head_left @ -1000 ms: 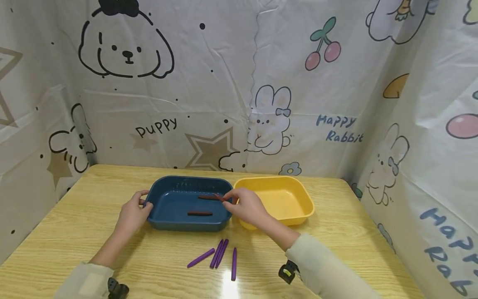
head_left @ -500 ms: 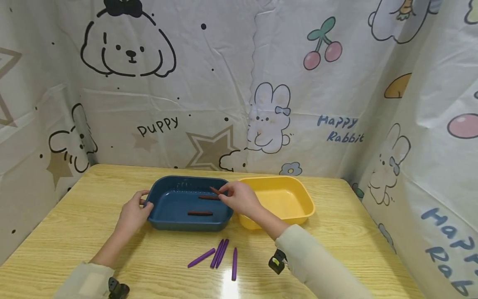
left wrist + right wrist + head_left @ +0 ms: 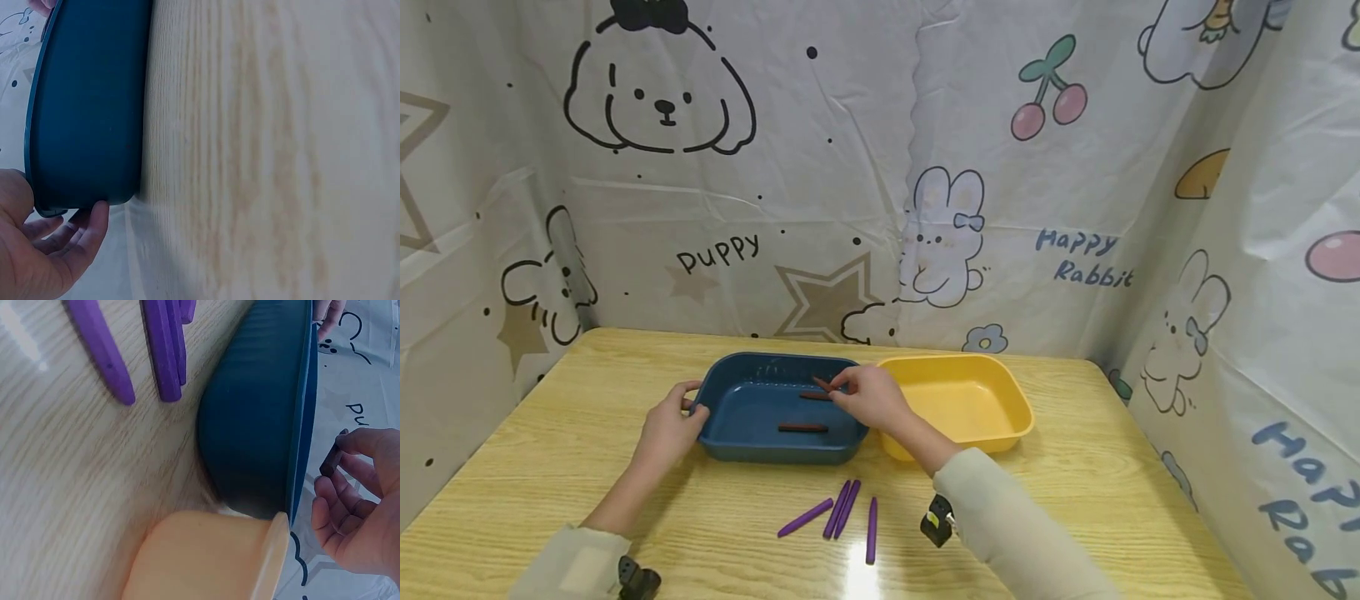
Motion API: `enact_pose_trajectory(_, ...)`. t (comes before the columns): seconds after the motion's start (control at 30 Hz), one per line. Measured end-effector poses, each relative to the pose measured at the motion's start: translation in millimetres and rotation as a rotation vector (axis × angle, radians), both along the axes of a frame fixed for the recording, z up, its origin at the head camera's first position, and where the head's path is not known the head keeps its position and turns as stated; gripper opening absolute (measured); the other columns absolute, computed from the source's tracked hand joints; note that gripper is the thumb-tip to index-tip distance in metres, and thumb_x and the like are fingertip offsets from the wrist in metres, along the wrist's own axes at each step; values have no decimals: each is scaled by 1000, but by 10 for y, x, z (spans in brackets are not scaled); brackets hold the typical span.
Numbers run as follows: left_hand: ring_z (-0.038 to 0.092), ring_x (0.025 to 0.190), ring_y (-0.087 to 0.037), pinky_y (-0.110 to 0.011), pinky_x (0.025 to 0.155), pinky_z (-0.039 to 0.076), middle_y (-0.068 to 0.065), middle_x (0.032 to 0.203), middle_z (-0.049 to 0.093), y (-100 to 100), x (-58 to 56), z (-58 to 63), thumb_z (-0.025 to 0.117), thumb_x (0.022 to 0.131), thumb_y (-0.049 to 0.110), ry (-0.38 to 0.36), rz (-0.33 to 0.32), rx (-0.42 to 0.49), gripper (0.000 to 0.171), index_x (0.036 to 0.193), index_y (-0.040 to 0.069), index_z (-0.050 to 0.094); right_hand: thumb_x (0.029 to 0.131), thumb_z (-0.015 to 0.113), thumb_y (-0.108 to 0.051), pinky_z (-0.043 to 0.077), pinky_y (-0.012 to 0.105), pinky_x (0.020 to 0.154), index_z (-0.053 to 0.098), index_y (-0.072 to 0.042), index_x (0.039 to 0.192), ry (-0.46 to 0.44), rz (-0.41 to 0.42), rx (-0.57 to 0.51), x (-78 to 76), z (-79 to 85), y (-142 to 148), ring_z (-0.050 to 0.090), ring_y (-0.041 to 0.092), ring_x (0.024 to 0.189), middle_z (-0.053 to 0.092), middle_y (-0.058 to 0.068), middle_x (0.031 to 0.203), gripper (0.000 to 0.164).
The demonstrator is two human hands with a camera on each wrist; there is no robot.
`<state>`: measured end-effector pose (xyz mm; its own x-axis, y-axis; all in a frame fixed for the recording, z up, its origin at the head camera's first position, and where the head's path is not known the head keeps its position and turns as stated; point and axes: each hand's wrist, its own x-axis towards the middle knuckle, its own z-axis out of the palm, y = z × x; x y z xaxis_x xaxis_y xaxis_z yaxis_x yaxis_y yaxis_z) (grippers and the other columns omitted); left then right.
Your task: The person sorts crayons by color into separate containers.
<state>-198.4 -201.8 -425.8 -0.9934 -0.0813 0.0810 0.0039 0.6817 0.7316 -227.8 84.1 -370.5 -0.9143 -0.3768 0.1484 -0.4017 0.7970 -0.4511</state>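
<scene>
My left hand [image 3: 668, 423] grips the left rim of the blue plastic bin [image 3: 778, 455], thumb over the edge and fingers against the outer wall. Over the right part of that bin, my right hand [image 3: 874, 400] pinches a brown crayon [image 3: 331, 461] between thumb and fingers. Inside the bin lie two more brown crayons: one [image 3: 802, 427] nearer the front and another [image 3: 814, 396] farther back, partly behind the right fingertips in the head view. On the table in front lie several purple crayons [image 3: 805, 517], two of them side by side.
A yellow plastic bin [image 3: 973, 400] stands close against the blue bin's right end, partly behind the right wrist. Both rest on a wood-grain table [image 3: 1090, 483]. A printed cloth [image 3: 835, 183] hangs behind the table and along both sides.
My right hand has moved left, from the blue bin's right rim to farther over its inside, still pinching the brown crayon. The left hand has stayed on the rim.
</scene>
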Motion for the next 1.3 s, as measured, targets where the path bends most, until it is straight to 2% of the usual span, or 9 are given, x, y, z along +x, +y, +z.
enact_pose_trajectory(0.2,61,78,-25,-28,57,42,-27,107,55,4,20,10,43,92,15,-9,5,5,48,135,-4,39,87,64,-24,35,20,52,72,-12,99,-44,4,-30,-10,-26,-61,45,9,59,62,0,72,19)
enact_pose_trajectory(0.43,62,80,-27,-27,58,42,-27,107,56,7,13,10,43,91,15,-6,7,-1,48,135,-5,39,88,64,-25,37,21,54,72,-13,99,-65,-26,-5,-44,-66,-81,48,10,61,63,0,76,19)
enact_pose_trajectory(0.6,61,78,-25,-27,58,42,-27,107,56,8,3,4,43,91,14,0,6,1,48,135,-4,40,88,63,-26,40,21,57,71,-12,101,-47,-30,1,-65,-89,-101,50,10,65,66,1,83,20)
enact_pose_trajectory(0.97,58,75,-23,-28,57,41,-26,106,55,3,-8,0,44,92,14,-12,5,7,48,136,-4,39,89,62,-25,39,21,57,70,-12,103,-46,-43,-27,-23,-48,-83,48,11,66,61,2,82,20)
enact_pose_trajectory(1.3,60,79,-26,-27,58,41,-26,106,56,4,-18,-8,44,91,15,-1,11,-5,48,135,-4,40,88,63,-24,38,21,56,71,-12,101,-20,-36,-40,38,-20,14,46,11,64,59,2,80,20)
